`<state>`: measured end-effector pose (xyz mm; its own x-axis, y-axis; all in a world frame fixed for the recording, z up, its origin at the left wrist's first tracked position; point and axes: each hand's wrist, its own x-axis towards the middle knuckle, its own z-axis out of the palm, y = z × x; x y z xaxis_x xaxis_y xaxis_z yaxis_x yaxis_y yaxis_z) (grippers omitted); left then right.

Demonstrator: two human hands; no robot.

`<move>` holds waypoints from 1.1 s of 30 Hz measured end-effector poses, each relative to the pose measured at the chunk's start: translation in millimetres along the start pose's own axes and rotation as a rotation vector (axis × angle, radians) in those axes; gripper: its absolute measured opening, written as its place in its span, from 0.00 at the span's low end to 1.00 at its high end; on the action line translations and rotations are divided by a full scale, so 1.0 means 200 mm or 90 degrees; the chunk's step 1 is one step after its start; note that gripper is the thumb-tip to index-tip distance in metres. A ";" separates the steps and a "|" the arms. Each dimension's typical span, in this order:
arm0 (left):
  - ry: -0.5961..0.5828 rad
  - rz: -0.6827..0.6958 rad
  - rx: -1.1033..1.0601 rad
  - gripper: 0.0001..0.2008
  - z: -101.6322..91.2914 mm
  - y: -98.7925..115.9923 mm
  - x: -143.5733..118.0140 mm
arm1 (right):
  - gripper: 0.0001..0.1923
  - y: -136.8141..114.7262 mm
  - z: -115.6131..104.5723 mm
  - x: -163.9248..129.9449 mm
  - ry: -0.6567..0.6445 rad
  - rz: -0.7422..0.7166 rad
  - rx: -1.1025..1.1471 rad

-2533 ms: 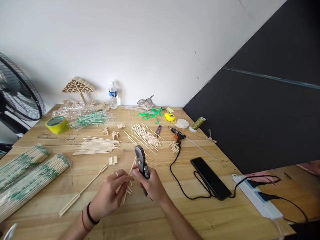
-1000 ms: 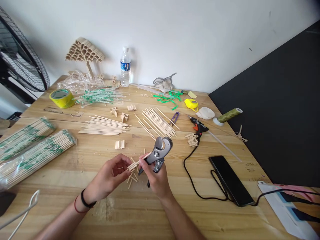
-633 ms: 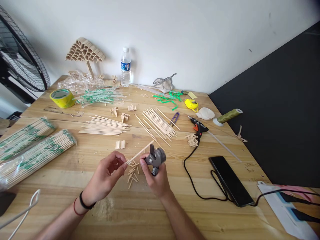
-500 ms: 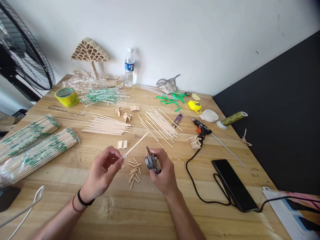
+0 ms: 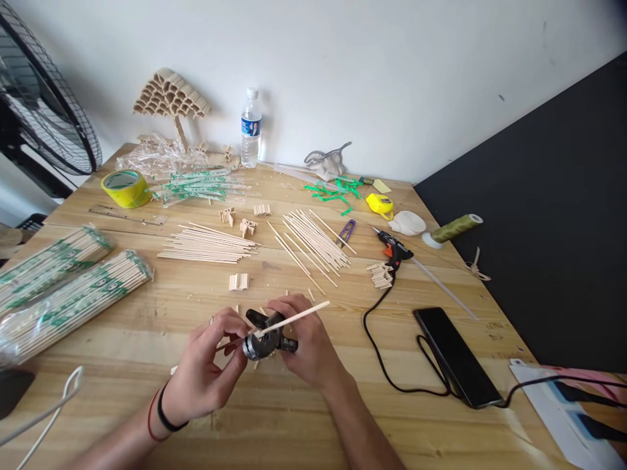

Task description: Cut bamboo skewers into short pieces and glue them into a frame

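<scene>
The left hand (image 5: 211, 369) pinches a wooden stick (image 5: 306, 313) that runs through the head of the cutter (image 5: 262, 346), which the right hand (image 5: 309, 343) grips. Beyond, a pile of sticks (image 5: 208, 247) lies on the worktop (image 5: 274, 421).

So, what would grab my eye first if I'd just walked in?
Probably the front centre, where the right hand grips a dark cutter and the left hand holds a wooden stick crossing it. Next, perhaps, the tree-shaped stick model standing at the back left, and the bright yellow tape measure toward the back right.
</scene>
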<state>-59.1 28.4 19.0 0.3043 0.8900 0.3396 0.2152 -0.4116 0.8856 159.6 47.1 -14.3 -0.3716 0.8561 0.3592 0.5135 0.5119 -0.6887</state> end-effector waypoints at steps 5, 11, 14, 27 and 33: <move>0.011 0.027 0.000 0.08 0.00 0.00 -0.01 | 0.31 0.00 0.02 -0.01 0.008 -0.011 -0.012; 0.017 0.051 -0.002 0.11 0.00 0.00 0.01 | 0.32 -0.02 0.04 0.00 0.028 0.003 -0.019; 0.027 0.056 -0.026 0.11 0.01 -0.01 0.01 | 0.25 -0.04 0.04 0.00 0.057 0.008 -0.021; 0.083 -0.150 0.164 0.07 -0.14 -0.15 0.12 | 0.04 -0.06 0.06 -0.01 0.063 0.152 -0.061; 0.127 -0.072 0.363 0.08 -0.21 -0.26 0.18 | 0.06 -0.08 -0.01 -0.01 0.025 0.216 -0.062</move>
<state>-98.0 90.9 -1.3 0.0829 0.9311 0.3552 0.7151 -0.3038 0.6296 153.6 37.9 -3.5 -0.1378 0.9797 0.1458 0.6747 0.2006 -0.7103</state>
